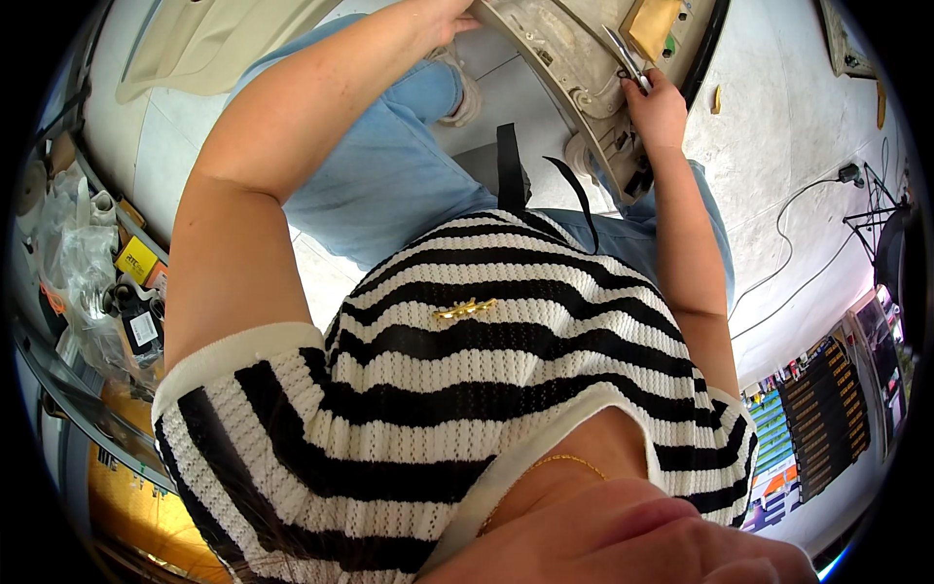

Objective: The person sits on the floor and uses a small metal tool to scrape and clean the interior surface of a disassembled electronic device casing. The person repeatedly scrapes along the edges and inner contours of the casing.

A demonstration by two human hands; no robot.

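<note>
A beige moulded panel (540, 54), which looks like the back of a car door trim panel, rests over my knees at the top. My left hand (451, 19) grips its left edge; the picture's rim cuts off part of that hand. On the panel's right side my right hand (658, 112) is closed around a slim tool with a pointed silver blade (624, 51), perhaps scissors. The blade points up and left, and my fingers cover its handle. Just beyond the blade, a yellow-tan foam-like block (654, 26) sits on the panel.
Another beige panel (209, 44) lies at the upper left. Clear plastic bags (83, 263) and small boxes fill a shelf on the left. Cables (783, 229) run across the pale floor at right, near a black stand (876, 214). A tan scrap (717, 99) lies on the floor.
</note>
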